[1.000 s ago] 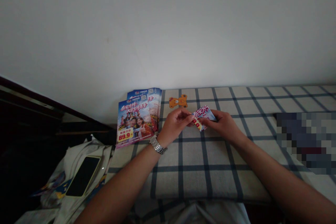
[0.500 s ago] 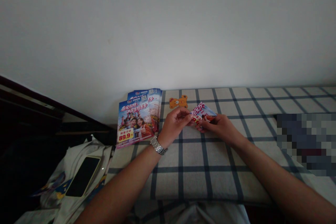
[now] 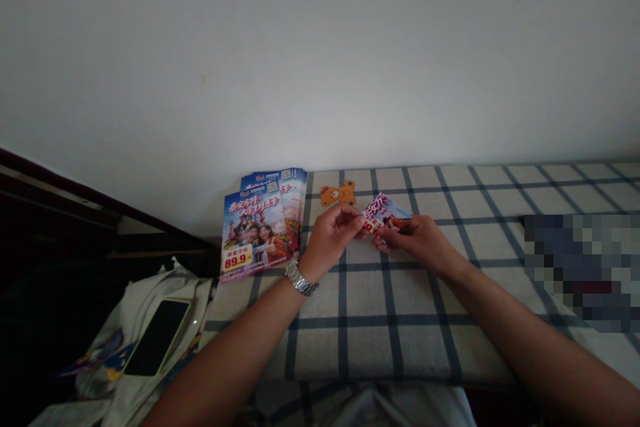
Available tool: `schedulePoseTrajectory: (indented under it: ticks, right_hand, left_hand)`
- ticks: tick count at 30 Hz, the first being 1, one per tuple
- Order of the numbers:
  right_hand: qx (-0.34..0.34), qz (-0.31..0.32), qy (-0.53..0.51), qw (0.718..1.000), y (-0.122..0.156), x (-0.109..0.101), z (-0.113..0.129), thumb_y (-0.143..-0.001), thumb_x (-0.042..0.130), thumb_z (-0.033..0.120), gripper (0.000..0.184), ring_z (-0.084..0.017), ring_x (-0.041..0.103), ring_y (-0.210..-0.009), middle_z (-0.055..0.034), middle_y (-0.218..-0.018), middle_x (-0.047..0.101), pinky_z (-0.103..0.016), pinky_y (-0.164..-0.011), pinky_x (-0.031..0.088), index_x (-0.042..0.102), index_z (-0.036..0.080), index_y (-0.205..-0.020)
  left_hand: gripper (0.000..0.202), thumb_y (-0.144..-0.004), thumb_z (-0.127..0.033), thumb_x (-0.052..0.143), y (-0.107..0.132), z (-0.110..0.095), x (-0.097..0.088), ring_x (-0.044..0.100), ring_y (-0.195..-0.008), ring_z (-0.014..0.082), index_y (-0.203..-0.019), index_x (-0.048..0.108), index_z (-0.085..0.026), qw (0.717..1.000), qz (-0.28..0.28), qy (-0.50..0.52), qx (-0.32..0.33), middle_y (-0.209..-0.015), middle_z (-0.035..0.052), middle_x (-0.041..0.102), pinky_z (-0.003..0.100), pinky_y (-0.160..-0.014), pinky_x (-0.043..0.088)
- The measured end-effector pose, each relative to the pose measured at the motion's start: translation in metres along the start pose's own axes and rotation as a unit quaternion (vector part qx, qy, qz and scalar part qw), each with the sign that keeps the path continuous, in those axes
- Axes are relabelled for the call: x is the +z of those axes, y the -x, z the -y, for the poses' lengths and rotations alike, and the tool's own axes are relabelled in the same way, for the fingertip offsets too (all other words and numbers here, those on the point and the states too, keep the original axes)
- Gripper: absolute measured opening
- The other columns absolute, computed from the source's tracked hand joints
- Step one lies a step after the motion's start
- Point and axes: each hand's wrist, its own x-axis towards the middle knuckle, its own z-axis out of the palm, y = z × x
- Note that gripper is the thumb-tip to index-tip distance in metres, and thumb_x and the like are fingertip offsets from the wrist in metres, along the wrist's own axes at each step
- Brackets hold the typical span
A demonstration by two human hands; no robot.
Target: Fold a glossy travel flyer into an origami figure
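Folded leaflet (image 3: 387, 212) sits turned from second ago, less yellow showing. Left hand (image 3: 334, 233) pinches left corner, right hand (image 3: 423, 240) right side, above checked cloth (image 3: 367, 293). Folding seems unfinished.

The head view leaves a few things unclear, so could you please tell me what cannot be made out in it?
In the head view:
- Small angular multicoloured printed paper: underside turned away; parts of its front are covered by the fingers of the left hand and right hand.
- Rectangular blue-and-red paper flyers: number unclear, as upper ones overlap lower ones.
- Dark-blue pixelated item: identity hidden by mosaic; cut off by the right edge.
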Motion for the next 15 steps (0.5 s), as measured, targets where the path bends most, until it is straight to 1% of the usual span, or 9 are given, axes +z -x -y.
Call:
schedulePoseTrajectory:
  ticks: [2, 6, 9, 11, 15]
  right_hand:
    - [-0.005, 0.006, -0.005, 1.000, -0.0007, -0.0005, -0.0021, -0.079, 0.082, 0.054, 0.037, -0.026, 0.079, -0.078, -0.0069, -0.085, 0.083, -0.039, -0.077, 0.067, 0.081, 0.019, -0.089]
    - [-0.033, 0.017, -0.012, 0.999, -0.0031, -0.0004, -0.0069, -0.084, 0.078, 0.056, 0.038, -0.024, 0.078, -0.078, -0.0070, -0.088, 0.082, -0.038, -0.077, 0.066, 0.080, 0.018, -0.088]
    - [-0.046, -0.004, -0.023, 0.999, -0.0045, -0.0003, -0.0087, -0.085, 0.077, 0.056, 0.039, -0.023, 0.076, -0.077, -0.0061, -0.088, 0.081, -0.037, -0.076, 0.064, 0.078, 0.019, -0.098]
    - [-0.059, -0.017, -0.014, 0.998, -0.0044, -0.0009, -0.0082, -0.087, 0.076, 0.055, 0.039, -0.021, 0.074, -0.077, -0.0051, -0.087, 0.079, -0.035, -0.074, 0.062, 0.077, 0.019, -0.102]
    - [-0.093, -0.026, 0.018, 0.995, -0.0029, -0.0031, -0.0056, -0.091, 0.072, 0.053, 0.035, -0.019, 0.070, -0.076, -0.0035, -0.082, 0.076, -0.031, -0.072, 0.056, 0.075, 0.018, -0.095]
  left_hand:
    - [0.031, -0.088, -0.043, 0.078, 0.0000, 0.0006, 0.0002, 0.072, -0.073, 0.0140, -0.094, 0.062, -0.018, 1.000, -0.001, -0.001, -0.001, -0.087, 0.0016, 0.069, 0.029, -0.074, 0.064]
    - [0.031, -0.089, -0.044, 0.077, 0.0000, 0.0014, 0.0004, 0.072, -0.074, 0.0147, -0.096, 0.060, -0.018, 1.000, -0.002, -0.002, 0.001, -0.088, 0.0015, 0.069, 0.031, -0.075, 0.064]
    - [0.032, -0.090, -0.045, 0.076, -0.0001, -0.0006, -0.0003, 0.072, -0.076, 0.0155, -0.093, 0.057, -0.019, 1.000, 0.008, -0.018, 0.005, -0.086, 0.0011, 0.068, 0.031, -0.077, 0.062]
    - [0.032, -0.091, -0.045, 0.074, -0.0001, -0.0026, -0.0012, 0.072, -0.078, 0.0157, -0.089, 0.057, -0.018, 0.998, 0.020, -0.051, 0.006, -0.085, 0.0019, 0.069, 0.029, -0.077, 0.059]
    - [0.030, -0.092, -0.043, 0.073, -0.0005, -0.0043, -0.0030, 0.068, -0.080, 0.0153, -0.086, 0.058, -0.017, 0.994, 0.033, -0.106, 0.005, -0.083, 0.0025, 0.068, 0.026, -0.074, 0.053]
